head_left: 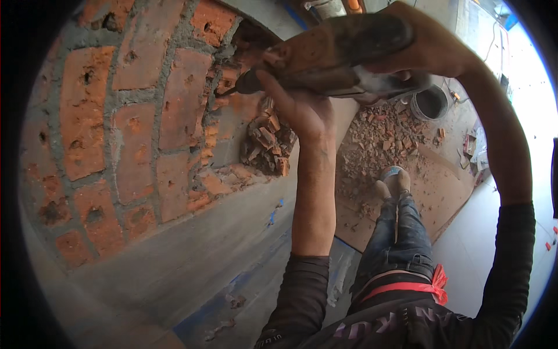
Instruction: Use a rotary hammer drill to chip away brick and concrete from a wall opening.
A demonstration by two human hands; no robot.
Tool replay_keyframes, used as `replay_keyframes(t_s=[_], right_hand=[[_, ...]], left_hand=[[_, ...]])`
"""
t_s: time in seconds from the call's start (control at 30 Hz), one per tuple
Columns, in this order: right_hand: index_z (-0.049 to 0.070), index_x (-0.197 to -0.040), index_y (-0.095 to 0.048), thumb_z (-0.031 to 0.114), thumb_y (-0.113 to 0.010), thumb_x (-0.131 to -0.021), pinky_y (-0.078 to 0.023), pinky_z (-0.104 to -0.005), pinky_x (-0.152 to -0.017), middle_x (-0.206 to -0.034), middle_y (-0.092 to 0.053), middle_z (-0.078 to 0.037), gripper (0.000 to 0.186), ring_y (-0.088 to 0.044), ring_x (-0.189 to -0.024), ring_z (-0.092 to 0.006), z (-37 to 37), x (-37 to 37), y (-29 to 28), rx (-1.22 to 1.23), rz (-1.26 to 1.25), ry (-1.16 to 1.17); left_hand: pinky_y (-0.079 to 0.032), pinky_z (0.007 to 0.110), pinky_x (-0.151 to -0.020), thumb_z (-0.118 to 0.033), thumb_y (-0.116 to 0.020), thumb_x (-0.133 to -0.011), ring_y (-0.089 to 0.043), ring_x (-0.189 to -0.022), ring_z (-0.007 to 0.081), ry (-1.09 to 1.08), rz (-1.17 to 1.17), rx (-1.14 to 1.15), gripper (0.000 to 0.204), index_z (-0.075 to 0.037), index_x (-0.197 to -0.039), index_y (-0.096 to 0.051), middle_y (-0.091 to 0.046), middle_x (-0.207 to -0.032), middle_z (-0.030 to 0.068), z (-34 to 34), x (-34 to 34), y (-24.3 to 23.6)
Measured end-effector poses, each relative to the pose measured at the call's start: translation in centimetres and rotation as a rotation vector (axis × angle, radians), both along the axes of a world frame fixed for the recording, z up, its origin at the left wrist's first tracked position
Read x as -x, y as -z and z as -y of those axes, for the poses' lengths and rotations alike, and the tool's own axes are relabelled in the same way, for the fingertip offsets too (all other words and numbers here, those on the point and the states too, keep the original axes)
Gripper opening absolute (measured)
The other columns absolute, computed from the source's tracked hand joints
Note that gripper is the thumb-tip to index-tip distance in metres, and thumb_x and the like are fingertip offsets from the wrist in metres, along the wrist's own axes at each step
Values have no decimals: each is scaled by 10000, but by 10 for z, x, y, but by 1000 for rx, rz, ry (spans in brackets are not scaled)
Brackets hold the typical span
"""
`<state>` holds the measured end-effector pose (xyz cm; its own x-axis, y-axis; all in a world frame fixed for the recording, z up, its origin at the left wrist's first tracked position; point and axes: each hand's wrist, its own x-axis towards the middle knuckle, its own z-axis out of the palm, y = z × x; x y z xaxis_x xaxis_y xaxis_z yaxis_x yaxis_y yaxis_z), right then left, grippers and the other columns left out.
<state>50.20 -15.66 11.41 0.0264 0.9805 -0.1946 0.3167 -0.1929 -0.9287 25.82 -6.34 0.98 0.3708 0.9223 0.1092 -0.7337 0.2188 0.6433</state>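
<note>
A dark rotary hammer drill (343,52) lies level across the top of the view, somewhat smeared by motion. Its chuck end points left, and the bit (229,92) touches the broken edge of a brick wall (135,148). My left hand (305,110) supports the front of the drill from below, its fingers wrapped round the body near the chuck. At the back end, my right hand (433,43) grips the handle. Just under the bit, a heap of brick fragments (267,139) rests in the broken-out recess.
Brick rubble (378,136) covers the cardboard sheet (436,186) around my feet. A round bucket (429,103) stands at the far edge of the rubble. Below the bricks runs a grey plastered ledge (232,215) with blue tape scraps. Pale floor tiles (465,256) lie to the right.
</note>
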Motion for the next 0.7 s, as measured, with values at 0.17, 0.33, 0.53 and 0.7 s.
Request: replay_keyframes(t_s=[0.17, 0.33, 0.53, 0.7], right_hand=[[36, -1151, -741, 371, -1050, -724, -592, -373, -758, -937, -783, -79, 624, -751, -796, -224, 56, 34, 58, -185, 8, -150], [7, -1064, -785, 229, -948, -774, -592, -371, -820, -905, -792, -128, 400, -757, -833, -179, 163, 41, 136, -113, -217, -86], [-14, -1041, -799, 181, -922, -800, -607, -376, -817, -920, -806, -121, 333, -762, -855, -144, 277, 104, 188, 137, -338, 67], [-27, -1052, -802, 147, -888, -819, -613, -380, -790, -947, -810, -163, 303, -796, -853, -205, 315, 109, 172, 203, -311, 228]], left_hand=[[-405, 497, -1271, -678, -435, -1127, -513, -1499, 294, -196, -255, 129, 744, -115, -1612, -474, -545, -1579, 111, 52, 16, 8], [-474, 476, -1188, -654, -450, -1120, -610, -1376, 298, -78, -397, 464, 690, -116, -1538, -561, -644, -1458, 115, 160, 34, 61], [-483, 459, -1183, -650, -476, -1121, -629, -1353, 301, 66, -428, 798, 712, -80, -1540, -559, -651, -1471, 139, 235, 68, 119], [-547, 383, -1035, -503, -533, -1150, -716, -1096, 213, 677, -1336, 159, 520, -55, -1299, -752, -773, -1163, 73, 206, 112, 118]])
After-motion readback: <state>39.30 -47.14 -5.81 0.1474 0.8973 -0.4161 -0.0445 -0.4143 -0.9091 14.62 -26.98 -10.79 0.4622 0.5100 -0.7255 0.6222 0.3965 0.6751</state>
